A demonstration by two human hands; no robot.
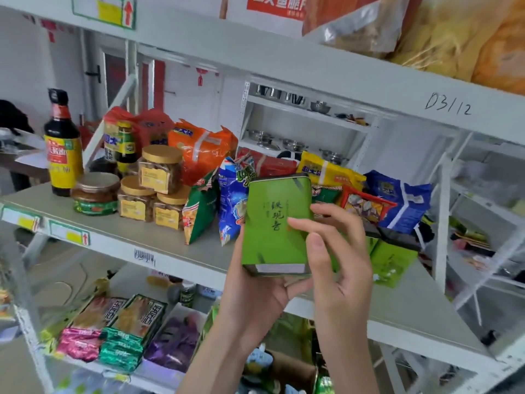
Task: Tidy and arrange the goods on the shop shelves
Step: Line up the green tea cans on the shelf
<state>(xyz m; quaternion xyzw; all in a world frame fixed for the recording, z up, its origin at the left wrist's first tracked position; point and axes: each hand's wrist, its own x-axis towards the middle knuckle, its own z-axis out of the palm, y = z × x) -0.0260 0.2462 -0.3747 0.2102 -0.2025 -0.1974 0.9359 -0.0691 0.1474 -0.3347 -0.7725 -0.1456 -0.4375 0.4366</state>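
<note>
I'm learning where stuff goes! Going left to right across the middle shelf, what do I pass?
Sauce bottle → brown jar → gold-lidded jars → green bag → blue snack bag → green tin, held in front → big blue bag.

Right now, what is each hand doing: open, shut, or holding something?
Left hand: grips the green tea tin from below.
Right hand: pinches the same tin's right edge.

Pretty bright in here, white walls (25, 61) all round. White metal shelving (284, 64) up front, another white rack (301, 113) behind, red hanging decoration (200, 76) on the back wall.
</note>
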